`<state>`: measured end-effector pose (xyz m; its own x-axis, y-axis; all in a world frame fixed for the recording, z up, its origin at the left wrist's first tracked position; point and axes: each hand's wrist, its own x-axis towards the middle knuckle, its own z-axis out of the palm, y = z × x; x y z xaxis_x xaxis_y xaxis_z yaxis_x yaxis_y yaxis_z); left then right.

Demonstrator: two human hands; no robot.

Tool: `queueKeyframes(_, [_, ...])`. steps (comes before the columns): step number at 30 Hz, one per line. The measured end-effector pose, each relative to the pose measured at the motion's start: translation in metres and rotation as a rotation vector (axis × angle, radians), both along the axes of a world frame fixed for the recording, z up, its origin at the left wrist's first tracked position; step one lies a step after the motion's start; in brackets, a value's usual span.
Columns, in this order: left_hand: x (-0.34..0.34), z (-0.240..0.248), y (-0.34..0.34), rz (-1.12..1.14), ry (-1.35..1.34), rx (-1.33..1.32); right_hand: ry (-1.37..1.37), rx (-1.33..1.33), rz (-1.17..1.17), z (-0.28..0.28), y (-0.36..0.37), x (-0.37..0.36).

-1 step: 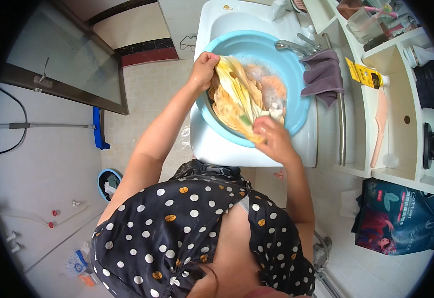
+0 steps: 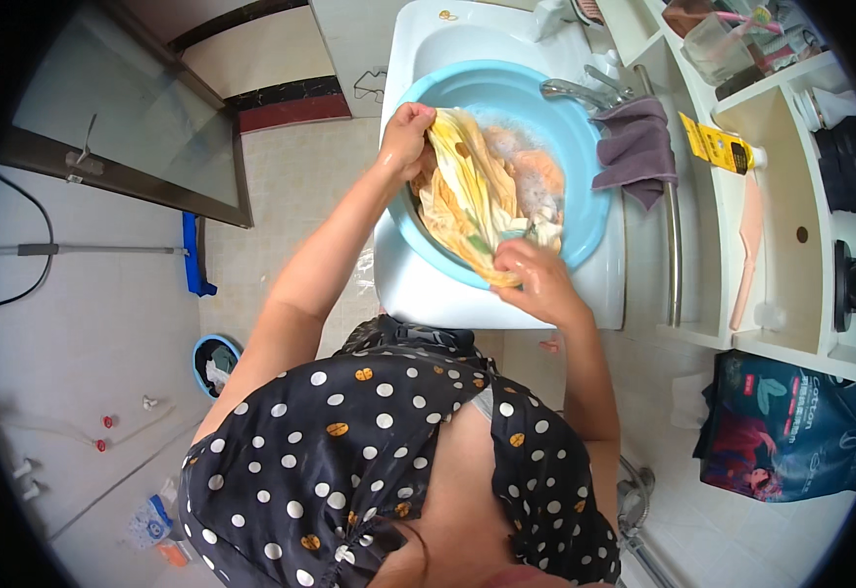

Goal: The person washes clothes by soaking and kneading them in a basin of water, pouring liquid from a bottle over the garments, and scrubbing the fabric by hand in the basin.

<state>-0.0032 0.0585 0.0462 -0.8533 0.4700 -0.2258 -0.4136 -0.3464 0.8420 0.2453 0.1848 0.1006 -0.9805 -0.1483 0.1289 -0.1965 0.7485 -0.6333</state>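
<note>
A wet yellow and cream piece of cloth [image 2: 467, 186] with darker and green patches is stretched across a light blue basin [image 2: 585, 220]. My left hand [image 2: 407, 139] pinches its upper left corner at the basin's rim. At the near side, my right hand [image 2: 536, 279] is closed on the cloth's lower edge, fingers curled inward. A small pale bluish patch shows beside the right fingers; I cannot tell what it is. Under and beside the cloth, sudsy water [image 2: 506, 127] and a peach-coloured bunch of fabric [image 2: 538, 171] are in the basin.
The basin sits in a white sink [image 2: 418, 304] under a chrome faucet [image 2: 580, 93]. A purple towel [image 2: 635, 147] hangs on a rail at the right, near a white shelf [image 2: 781, 211] with a yellow tube [image 2: 717, 144]. A small bucket [image 2: 198, 365] stands on the floor at left.
My right hand has shifted slightly left and nearer to me, pulling the cloth's lower edge along. The green patch has moved a little left. My left hand stays nearly in place.
</note>
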Motion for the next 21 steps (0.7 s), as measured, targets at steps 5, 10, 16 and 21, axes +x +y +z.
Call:
queueKeyframes(5, [0.021,0.044,0.019,-0.122,-0.078,0.253,-0.155,-0.239,-0.323,-0.007,0.009,-0.017])
queueKeyframes(10, [0.042,0.096,0.035,-0.257,0.105,0.311,0.316,-0.274,-0.658,-0.015,0.007,-0.065])
queueKeyframes(16, [0.012,0.123,0.03,-0.245,0.484,0.054,0.36,-0.87,-0.697,0.009,0.03,-0.084])
queueKeyframes(21, [-0.016,0.085,0.065,-0.335,0.691,-0.315,0.373,-0.922,-0.924,-0.032,0.099,-0.096])
